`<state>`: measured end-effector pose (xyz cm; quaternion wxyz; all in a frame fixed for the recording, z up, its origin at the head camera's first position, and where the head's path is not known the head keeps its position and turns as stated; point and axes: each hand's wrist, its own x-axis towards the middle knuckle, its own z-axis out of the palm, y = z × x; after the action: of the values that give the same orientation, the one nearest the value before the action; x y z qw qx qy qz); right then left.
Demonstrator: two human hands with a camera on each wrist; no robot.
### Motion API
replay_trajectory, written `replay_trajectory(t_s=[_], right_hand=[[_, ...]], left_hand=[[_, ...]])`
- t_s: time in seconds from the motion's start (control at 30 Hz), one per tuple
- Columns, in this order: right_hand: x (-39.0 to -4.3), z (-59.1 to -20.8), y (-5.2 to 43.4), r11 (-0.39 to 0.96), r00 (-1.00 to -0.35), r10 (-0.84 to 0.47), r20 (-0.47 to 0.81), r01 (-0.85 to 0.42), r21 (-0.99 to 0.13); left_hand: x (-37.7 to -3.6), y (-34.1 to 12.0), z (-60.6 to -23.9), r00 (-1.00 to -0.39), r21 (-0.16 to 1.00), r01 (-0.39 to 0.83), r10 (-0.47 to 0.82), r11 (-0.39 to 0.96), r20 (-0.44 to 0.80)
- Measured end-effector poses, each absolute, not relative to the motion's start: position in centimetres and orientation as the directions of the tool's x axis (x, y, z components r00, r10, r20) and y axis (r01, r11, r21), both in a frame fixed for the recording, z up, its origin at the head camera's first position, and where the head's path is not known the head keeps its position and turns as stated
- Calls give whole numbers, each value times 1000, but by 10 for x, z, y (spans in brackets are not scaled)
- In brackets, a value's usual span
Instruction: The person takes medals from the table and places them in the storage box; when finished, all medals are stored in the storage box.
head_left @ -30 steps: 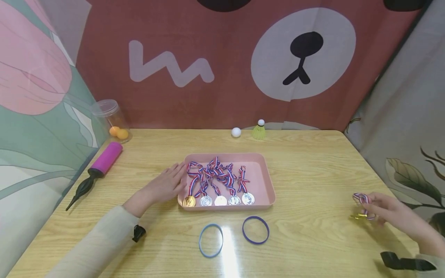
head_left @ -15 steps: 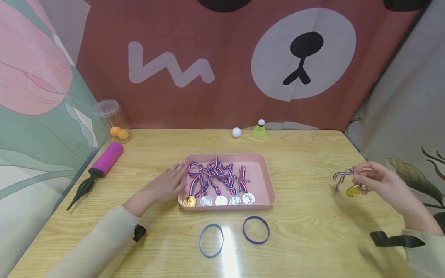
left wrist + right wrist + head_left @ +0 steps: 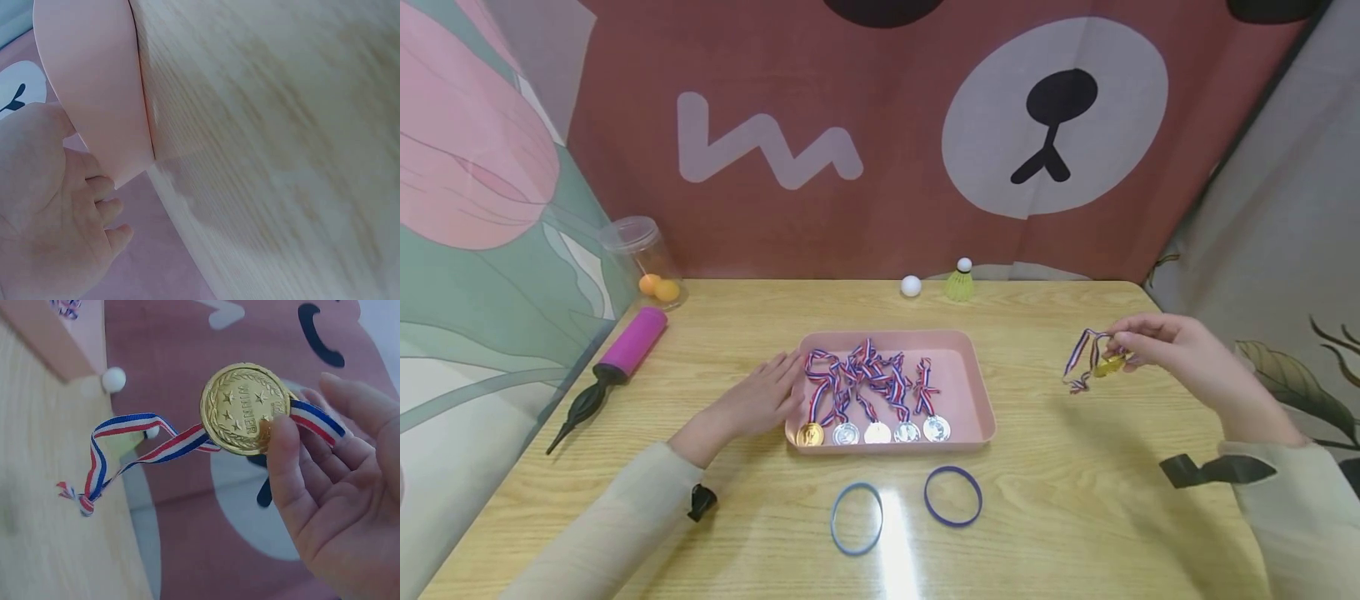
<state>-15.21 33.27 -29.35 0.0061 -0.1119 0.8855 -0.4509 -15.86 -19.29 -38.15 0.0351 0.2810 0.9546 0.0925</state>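
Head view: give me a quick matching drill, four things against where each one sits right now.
Things:
1. gold medal
2. pink tray
3. blue bands
4. pink pump

Places:
a. table's left edge
b. held up in the right hand
c. beside the left hand
d. in front of the tray

Pairs: 1-b, 2-c, 3-d, 4-a
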Motion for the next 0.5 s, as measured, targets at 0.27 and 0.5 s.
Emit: replay_trajectory(t_s=[0.27,0.5], right_hand=[[-162,-273,305,506,-892,-444,90,-332,-796],[-166,-267,270,500,-891,-426,161,-379,-778]], left_hand=[[-158,-193,-381,-841,199,525,540,827,-26],[-158,-193,-382,-841,199,527,541,826,-19]])
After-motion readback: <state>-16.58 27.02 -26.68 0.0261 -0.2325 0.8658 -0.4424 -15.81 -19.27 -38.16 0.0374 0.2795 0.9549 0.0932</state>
